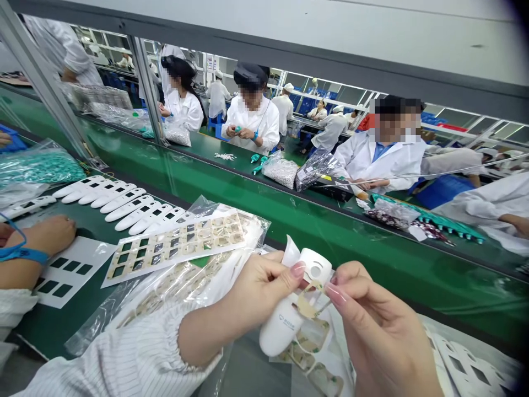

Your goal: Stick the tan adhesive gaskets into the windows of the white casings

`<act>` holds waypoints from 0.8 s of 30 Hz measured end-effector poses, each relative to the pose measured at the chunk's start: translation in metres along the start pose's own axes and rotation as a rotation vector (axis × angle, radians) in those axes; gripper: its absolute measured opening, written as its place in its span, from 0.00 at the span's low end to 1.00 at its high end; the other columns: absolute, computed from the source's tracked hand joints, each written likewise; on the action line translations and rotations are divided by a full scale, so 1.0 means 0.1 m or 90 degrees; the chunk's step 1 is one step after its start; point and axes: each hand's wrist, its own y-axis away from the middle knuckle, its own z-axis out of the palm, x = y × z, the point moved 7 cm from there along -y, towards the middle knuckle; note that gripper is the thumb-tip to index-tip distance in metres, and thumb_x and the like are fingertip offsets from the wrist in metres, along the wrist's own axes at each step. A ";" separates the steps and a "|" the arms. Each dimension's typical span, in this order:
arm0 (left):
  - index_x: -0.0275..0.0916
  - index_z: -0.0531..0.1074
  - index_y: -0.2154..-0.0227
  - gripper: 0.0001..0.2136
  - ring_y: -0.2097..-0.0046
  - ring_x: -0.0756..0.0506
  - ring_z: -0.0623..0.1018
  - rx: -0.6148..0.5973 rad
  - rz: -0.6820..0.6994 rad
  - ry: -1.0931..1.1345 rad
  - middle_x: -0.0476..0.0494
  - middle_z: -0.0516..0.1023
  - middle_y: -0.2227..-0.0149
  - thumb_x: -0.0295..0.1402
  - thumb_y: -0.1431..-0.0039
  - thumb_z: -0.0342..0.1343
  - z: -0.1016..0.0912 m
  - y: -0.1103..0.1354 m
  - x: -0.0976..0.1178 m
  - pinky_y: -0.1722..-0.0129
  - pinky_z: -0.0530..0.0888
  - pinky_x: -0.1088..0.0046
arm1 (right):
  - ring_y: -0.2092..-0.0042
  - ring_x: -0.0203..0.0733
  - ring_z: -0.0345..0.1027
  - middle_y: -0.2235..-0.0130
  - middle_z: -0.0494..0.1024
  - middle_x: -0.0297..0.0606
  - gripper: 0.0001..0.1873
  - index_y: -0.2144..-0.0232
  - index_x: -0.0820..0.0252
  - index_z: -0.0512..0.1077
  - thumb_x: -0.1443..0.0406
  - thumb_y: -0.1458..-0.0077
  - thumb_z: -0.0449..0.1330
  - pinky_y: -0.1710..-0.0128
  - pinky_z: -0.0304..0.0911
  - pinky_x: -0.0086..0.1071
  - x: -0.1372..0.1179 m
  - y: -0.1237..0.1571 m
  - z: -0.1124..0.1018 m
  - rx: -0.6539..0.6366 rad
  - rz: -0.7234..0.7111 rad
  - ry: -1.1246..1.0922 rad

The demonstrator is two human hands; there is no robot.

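At 6 o'clock, our L hand grips white casing, fingers closed; our R hand at 5 pinches tan sticker.

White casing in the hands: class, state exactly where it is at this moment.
In the head view, the white casing sits low and centre, gripped by the left hand, with the right hand pinching a tan sticker at its front.
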 end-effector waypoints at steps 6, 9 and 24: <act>0.37 0.76 0.85 0.18 0.70 0.50 0.66 0.023 -0.024 0.062 0.48 0.67 0.73 0.42 0.45 0.61 0.00 0.03 0.01 0.68 0.61 0.72 | 0.69 0.37 0.60 0.70 0.61 0.34 0.12 0.80 0.58 0.72 0.61 0.49 0.66 0.73 0.62 0.31 0.03 -0.02 0.06 -0.018 0.018 -0.012; 0.37 0.75 0.86 0.19 0.71 0.50 0.65 0.035 -0.017 0.082 0.48 0.67 0.74 0.43 0.46 0.62 -0.01 0.03 0.03 0.69 0.61 0.72 | 0.70 0.36 0.60 0.70 0.61 0.34 0.12 0.81 0.58 0.73 0.61 0.49 0.66 0.74 0.62 0.30 0.02 -0.03 0.10 -0.033 0.019 -0.030; 0.38 0.81 0.80 0.13 0.68 0.50 0.69 0.011 -0.043 0.128 0.47 0.70 0.71 0.40 0.46 0.63 -0.02 0.03 -0.03 0.69 0.64 0.73 | 0.69 0.36 0.67 0.68 0.66 0.34 0.08 0.79 0.58 0.75 0.64 0.50 0.67 0.71 0.69 0.31 0.13 0.00 0.11 -0.025 0.060 -0.077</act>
